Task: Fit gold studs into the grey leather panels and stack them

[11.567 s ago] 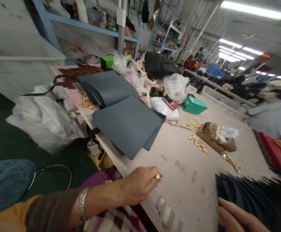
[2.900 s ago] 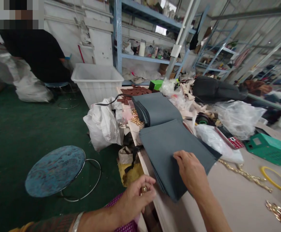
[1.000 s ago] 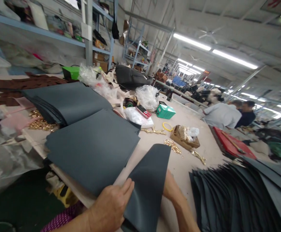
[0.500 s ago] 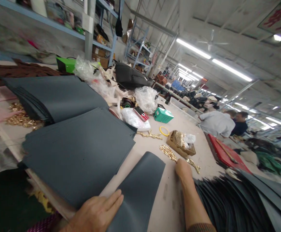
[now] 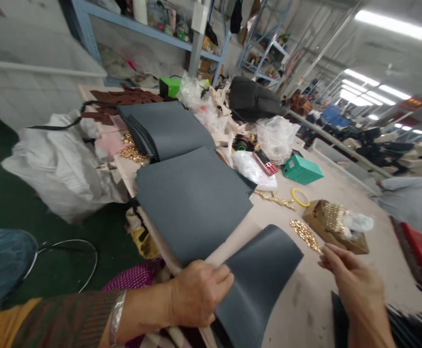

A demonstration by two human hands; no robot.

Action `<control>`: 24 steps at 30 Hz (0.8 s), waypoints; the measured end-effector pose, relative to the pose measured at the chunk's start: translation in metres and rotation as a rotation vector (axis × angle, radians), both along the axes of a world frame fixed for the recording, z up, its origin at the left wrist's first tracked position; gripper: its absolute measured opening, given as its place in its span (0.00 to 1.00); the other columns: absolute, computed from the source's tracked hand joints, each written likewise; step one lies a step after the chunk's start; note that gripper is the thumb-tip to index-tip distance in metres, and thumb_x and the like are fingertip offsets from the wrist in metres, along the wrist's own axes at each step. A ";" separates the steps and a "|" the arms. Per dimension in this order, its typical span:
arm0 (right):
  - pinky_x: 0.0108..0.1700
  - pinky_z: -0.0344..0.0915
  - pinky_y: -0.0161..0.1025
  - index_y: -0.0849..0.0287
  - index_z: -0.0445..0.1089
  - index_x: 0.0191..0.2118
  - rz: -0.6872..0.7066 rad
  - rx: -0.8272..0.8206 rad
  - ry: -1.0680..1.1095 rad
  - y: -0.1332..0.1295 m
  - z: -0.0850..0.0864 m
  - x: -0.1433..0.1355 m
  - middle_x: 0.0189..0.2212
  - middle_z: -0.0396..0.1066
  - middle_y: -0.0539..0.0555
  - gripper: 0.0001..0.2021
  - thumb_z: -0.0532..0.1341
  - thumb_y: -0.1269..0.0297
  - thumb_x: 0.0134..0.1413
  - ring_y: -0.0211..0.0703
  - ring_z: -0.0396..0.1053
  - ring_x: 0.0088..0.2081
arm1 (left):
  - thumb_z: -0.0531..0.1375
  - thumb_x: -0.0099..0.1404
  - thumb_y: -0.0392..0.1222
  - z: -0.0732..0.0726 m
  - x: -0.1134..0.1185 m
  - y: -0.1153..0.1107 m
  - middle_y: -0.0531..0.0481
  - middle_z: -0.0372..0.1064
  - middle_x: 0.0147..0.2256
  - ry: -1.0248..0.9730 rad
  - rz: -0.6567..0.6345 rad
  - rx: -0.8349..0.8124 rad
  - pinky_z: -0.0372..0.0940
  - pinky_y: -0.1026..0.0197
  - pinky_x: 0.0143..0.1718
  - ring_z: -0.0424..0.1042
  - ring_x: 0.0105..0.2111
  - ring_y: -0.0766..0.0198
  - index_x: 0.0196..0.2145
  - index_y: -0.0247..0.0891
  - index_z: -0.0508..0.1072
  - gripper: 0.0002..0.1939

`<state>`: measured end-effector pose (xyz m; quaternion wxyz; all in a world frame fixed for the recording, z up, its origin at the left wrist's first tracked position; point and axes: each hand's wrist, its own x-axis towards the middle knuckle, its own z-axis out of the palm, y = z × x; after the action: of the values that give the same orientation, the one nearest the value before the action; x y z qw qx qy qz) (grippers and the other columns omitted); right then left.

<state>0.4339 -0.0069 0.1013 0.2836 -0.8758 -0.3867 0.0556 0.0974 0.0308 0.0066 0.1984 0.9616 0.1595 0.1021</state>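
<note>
My left hand (image 5: 201,295) is closed at the near-left edge of a dark grey leather-like sheet (image 5: 261,270), which curves up from the table. Its fingers are curled, with the sheet's edge between them. My right hand (image 5: 356,280) has its thumb and fingers pinched at the near end of a small heap of gold chain (image 5: 304,233). The fingertips partly hide what they grip. Just behind the right hand stands an open cardboard box (image 5: 314,220) with more gold chain (image 5: 332,216) and clear plastic in it.
Stacked grey sheets (image 5: 192,198) lie left of centre, with a folded grey stack (image 5: 178,128) behind. Farther back are a yellow ring (image 5: 300,197), a green box (image 5: 303,169) and a red phone (image 5: 265,163). More dark sheets (image 5: 410,328) lie at lower right. A stool (image 5: 4,266) stands left.
My view has swung left. My left hand, flat on the sheet before, is now curled at its edge. The right hand has turned, its fingers pinched at the chain's end.
</note>
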 end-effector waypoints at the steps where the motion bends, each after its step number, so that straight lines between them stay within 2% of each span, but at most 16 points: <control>1: 0.36 0.72 0.40 0.65 0.72 0.42 0.081 0.099 0.136 -0.004 -0.002 -0.022 0.30 0.76 0.58 0.24 0.62 0.48 0.48 0.49 0.74 0.31 | 0.60 0.56 0.43 -0.001 0.000 0.000 0.39 0.67 0.48 -0.011 -0.001 0.016 0.69 0.55 0.40 0.72 0.41 0.54 0.55 0.33 0.62 0.30; 2: 0.34 0.71 0.39 0.63 0.73 0.39 0.183 0.122 0.244 -0.008 -0.007 -0.045 0.28 0.74 0.56 0.23 0.65 0.47 0.44 0.47 0.73 0.29 | 0.61 0.56 0.43 -0.001 0.000 0.000 0.41 0.68 0.46 -0.021 -0.001 0.034 0.69 0.56 0.37 0.72 0.39 0.54 0.54 0.33 0.62 0.29; 4: 0.31 0.69 0.38 0.61 0.73 0.37 0.382 0.010 0.371 -0.013 -0.019 -0.091 0.26 0.73 0.53 0.21 0.65 0.46 0.45 0.44 0.71 0.28 | 0.61 0.56 0.44 -0.002 0.000 -0.001 0.43 0.68 0.43 -0.036 0.001 0.079 0.68 0.56 0.32 0.71 0.35 0.56 0.52 0.33 0.64 0.26; 6: 0.31 0.68 0.37 0.59 0.74 0.36 0.527 -0.152 0.395 -0.014 -0.032 -0.127 0.27 0.73 0.53 0.18 0.61 0.47 0.51 0.43 0.70 0.29 | 0.61 0.57 0.45 -0.003 0.000 -0.002 0.46 0.67 0.40 -0.045 0.010 0.126 0.66 0.56 0.28 0.70 0.31 0.57 0.49 0.34 0.65 0.23; 8: 0.34 0.66 0.37 0.57 0.74 0.35 0.631 -0.281 0.335 -0.012 -0.040 -0.149 0.28 0.74 0.52 0.15 0.58 0.51 0.55 0.43 0.70 0.30 | 0.62 0.57 0.46 -0.004 0.000 -0.003 0.48 0.67 0.38 -0.063 0.021 0.165 0.66 0.55 0.26 0.70 0.30 0.58 0.45 0.34 0.66 0.21; 13: 0.36 0.62 0.37 0.56 0.75 0.31 0.732 -0.392 0.239 0.000 -0.039 -0.164 0.28 0.75 0.50 0.12 0.55 0.60 0.56 0.42 0.71 0.31 | 0.62 0.57 0.48 -0.007 0.000 -0.003 0.49 0.68 0.39 -0.112 0.021 0.204 0.66 0.54 0.25 0.70 0.30 0.59 0.42 0.35 0.68 0.18; 24: 0.26 0.56 0.34 0.58 0.73 0.24 0.622 -0.573 0.173 0.017 -0.034 -0.169 0.20 0.72 0.49 0.10 0.55 0.68 0.49 0.39 0.67 0.24 | 0.62 0.58 0.46 -0.005 -0.001 -0.003 0.48 0.67 0.38 -0.097 0.001 0.155 0.64 0.54 0.25 0.69 0.30 0.59 0.42 0.35 0.67 0.17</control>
<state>0.2651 0.0104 0.0673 0.0302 -0.7530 -0.5759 0.3170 0.0964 0.0281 0.0015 0.1307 0.9679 0.1420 0.1608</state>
